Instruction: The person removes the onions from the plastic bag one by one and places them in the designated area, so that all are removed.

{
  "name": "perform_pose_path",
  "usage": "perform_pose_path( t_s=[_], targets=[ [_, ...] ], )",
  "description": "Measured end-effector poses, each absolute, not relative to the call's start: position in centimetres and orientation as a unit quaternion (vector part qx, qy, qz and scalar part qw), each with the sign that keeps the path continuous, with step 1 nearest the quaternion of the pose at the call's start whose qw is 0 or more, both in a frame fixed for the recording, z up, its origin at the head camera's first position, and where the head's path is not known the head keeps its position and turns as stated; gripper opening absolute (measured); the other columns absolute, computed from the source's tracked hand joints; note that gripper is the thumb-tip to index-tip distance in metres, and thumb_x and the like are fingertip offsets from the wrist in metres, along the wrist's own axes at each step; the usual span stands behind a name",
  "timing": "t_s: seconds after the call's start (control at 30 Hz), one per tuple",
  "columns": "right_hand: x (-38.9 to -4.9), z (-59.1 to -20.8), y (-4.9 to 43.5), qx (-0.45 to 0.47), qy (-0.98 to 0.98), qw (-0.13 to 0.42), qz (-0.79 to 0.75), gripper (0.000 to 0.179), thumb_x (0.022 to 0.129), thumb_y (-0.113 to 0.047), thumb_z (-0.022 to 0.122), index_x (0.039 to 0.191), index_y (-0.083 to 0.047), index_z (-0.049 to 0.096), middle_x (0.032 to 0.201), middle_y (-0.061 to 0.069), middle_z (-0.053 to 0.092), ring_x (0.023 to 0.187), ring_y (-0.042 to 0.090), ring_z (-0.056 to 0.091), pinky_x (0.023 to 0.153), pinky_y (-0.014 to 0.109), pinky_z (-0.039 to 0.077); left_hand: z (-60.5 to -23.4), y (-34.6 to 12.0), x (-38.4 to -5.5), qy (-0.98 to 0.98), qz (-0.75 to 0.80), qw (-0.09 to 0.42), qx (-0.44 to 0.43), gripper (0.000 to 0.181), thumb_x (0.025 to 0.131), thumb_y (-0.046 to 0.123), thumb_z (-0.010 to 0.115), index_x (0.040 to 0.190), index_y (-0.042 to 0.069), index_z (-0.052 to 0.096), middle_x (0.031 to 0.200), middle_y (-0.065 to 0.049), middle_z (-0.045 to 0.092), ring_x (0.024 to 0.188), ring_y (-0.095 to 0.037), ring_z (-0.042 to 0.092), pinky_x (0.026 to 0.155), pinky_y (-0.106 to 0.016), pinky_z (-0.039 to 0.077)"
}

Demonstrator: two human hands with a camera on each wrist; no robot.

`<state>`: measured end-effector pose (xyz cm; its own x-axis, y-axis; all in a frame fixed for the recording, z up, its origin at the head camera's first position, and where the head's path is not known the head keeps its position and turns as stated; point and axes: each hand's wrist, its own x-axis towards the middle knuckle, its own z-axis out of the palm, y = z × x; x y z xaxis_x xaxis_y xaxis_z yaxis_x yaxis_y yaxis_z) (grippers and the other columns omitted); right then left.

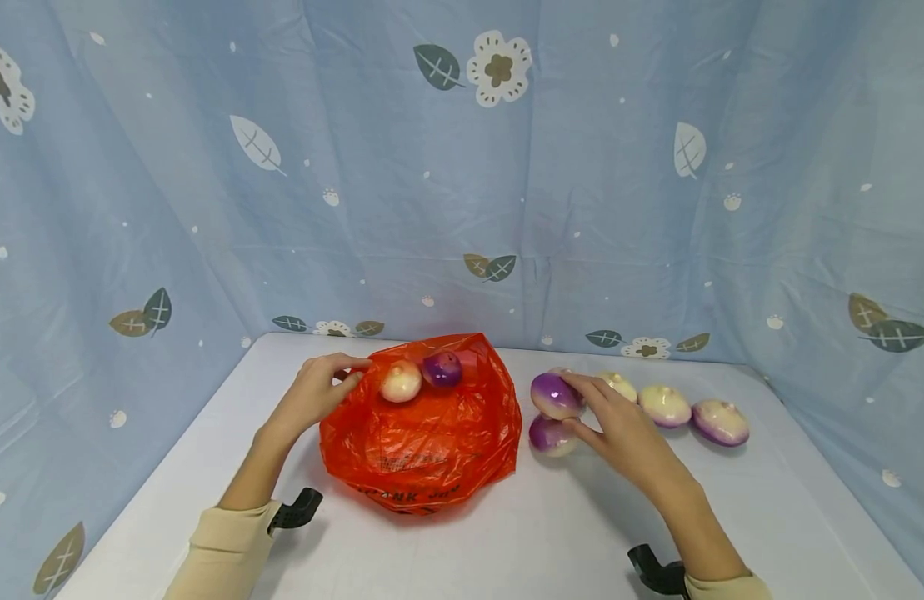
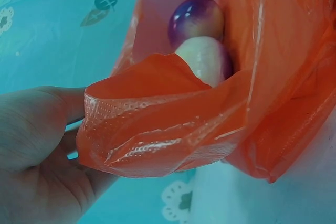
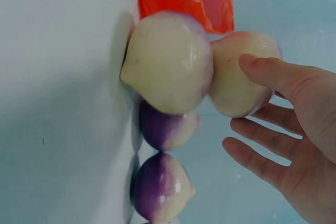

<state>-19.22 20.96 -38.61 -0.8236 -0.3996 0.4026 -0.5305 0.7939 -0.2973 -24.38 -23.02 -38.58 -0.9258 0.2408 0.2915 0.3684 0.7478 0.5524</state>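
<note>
My left hand [image 1: 317,393] grips the left rim of a red plastic bag [image 1: 420,442], with a flap of it by the thumb in the left wrist view. Inside the open bag lie two glossy purple-and-white onions, one pale side up [image 1: 401,381], the other purple side up [image 1: 442,369]. To the right of the bag, my right hand [image 1: 619,429] holds an onion [image 1: 556,395] between thumb and fingers. That held onion [image 3: 236,72] appears beside a larger-looking pale onion [image 3: 168,61] in the right wrist view. Another onion [image 1: 553,436] sits on the table just nearer.
Several onions stand in a row behind and right of my right hand, including a pale-topped one [image 1: 664,406] and the rightmost one [image 1: 720,422]. A blue patterned curtain [image 1: 581,208] borders the white table [image 1: 566,542] at the back and sides.
</note>
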Motion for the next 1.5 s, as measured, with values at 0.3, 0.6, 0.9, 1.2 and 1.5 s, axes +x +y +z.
perform_pose_path(
  t_s=[0.3, 0.6, 0.9, 1.2, 1.5],
  targets=[
    [-19.3, -38.8, 22.8, 0.245, -0.933, 0.179, 0.194, 0.065, 0.084, -0.024, 0.078, 0.142, -0.014, 0.049, 0.134, 0.010, 0.058, 0.119, 0.032, 0.062, 0.092, 0.052, 0.055, -38.5, -23.0, -24.3, -0.929, -0.317, 0.099, -0.163, 0.026, 0.094, 0.007, 0.062, 0.119, 0.006, 0.071, 0.113, -0.014, 0.072, 0.095, -0.029, 0.064, 0.075, -0.038, 0.060],
    [-19.1, -38.9, 24.4, 0.241, -0.930, 0.204, 0.187, 0.063, 0.083, -0.021, 0.078, 0.139, -0.012, 0.051, 0.131, 0.011, 0.060, 0.116, 0.035, 0.064, 0.088, 0.052, 0.055, -38.6, -23.0, -24.4, -0.930, -0.314, 0.098, -0.161, 0.026, 0.094, 0.007, 0.061, 0.119, 0.006, 0.071, 0.113, -0.014, 0.072, 0.095, -0.028, 0.063, 0.076, -0.038, 0.060],
    [-18.7, -39.0, 25.8, 0.230, -0.938, 0.207, 0.156, 0.066, 0.081, -0.022, 0.080, 0.140, -0.013, 0.051, 0.131, 0.014, 0.060, 0.114, 0.037, 0.063, 0.085, 0.054, 0.056, -38.6, -23.0, -24.4, -0.929, -0.316, 0.101, -0.162, 0.026, 0.094, 0.007, 0.062, 0.119, 0.006, 0.071, 0.113, -0.014, 0.072, 0.095, -0.028, 0.064, 0.076, -0.038, 0.060],
    [-18.5, -40.3, 26.6, 0.227, -0.940, 0.204, 0.151, 0.061, 0.081, -0.019, 0.079, 0.136, -0.011, 0.053, 0.128, 0.015, 0.062, 0.110, 0.038, 0.065, 0.084, 0.056, 0.056, -38.7, -23.0, -24.5, -0.929, -0.317, 0.098, -0.166, 0.026, 0.094, 0.006, 0.062, 0.118, 0.006, 0.071, 0.113, -0.014, 0.072, 0.096, -0.029, 0.064, 0.077, -0.039, 0.060],
    [-18.4, -40.9, 27.0, 0.224, -0.944, 0.194, 0.143, 0.060, 0.081, -0.020, 0.080, 0.134, -0.010, 0.055, 0.124, 0.017, 0.064, 0.107, 0.038, 0.066, 0.082, 0.055, 0.056, -38.8, -23.0, -24.5, -0.930, -0.314, 0.100, -0.165, 0.026, 0.093, 0.007, 0.062, 0.117, 0.007, 0.071, 0.112, -0.014, 0.072, 0.094, -0.028, 0.065, 0.076, -0.039, 0.060]
  ],
)
